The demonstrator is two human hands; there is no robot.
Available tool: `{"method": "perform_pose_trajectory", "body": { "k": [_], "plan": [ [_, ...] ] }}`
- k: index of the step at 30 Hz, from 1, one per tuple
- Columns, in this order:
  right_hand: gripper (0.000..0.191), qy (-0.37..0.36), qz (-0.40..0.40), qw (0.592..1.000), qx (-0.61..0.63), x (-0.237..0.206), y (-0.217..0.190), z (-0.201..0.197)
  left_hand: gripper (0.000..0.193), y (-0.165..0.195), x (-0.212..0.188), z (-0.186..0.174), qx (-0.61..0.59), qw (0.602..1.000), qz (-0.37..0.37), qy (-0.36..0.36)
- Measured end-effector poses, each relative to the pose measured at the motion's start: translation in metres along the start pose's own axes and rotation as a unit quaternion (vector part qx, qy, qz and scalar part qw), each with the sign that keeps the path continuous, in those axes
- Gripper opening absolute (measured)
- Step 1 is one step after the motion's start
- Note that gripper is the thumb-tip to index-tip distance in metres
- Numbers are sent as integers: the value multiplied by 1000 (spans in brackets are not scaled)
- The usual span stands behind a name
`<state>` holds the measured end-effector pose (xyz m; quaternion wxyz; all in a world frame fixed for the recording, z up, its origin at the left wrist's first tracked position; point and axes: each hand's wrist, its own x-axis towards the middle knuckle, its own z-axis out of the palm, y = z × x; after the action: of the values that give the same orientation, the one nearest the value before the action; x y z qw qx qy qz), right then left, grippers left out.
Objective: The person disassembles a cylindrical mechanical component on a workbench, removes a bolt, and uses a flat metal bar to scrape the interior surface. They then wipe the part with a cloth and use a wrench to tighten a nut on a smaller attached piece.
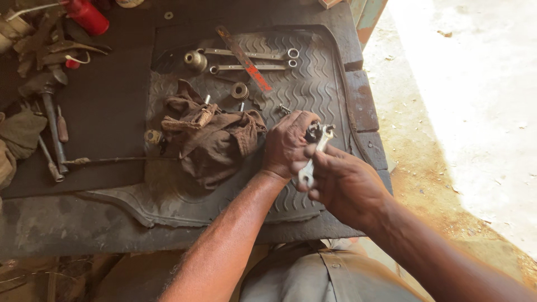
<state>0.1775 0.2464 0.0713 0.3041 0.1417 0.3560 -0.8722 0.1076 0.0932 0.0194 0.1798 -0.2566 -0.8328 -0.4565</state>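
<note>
While both hands are working near the mat's [313,89] right edge, bare mat is lying beyond them.
The right hand [344,182] is gripping a wrench [314,156]; the left hand's [288,142] fingers are curling around a small part [312,132] at its head.

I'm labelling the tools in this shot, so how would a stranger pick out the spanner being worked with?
Start at the ribbed black rubber mat on the workbench. Over its right edge two hands meet: the left hand grips a small dark part, and the right hand holds the short silver spanner on it. The two long spanners lie flat at the mat's far end.
</note>
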Motion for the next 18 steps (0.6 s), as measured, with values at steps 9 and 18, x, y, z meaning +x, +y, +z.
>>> {"method": "perform_pose_trajectory", "body": {
  "k": [9, 18],
  "plan": [
    [26, -1, -8, 1000, -27, -6, 3, -17, 28, -3, -8, 7, 15, 999, -34, -3],
    [23, 181, -77, 955, -221, -3, -52, -78, 22, 2, -1, 7, -47, 996, -66, -22]
  ]
}}
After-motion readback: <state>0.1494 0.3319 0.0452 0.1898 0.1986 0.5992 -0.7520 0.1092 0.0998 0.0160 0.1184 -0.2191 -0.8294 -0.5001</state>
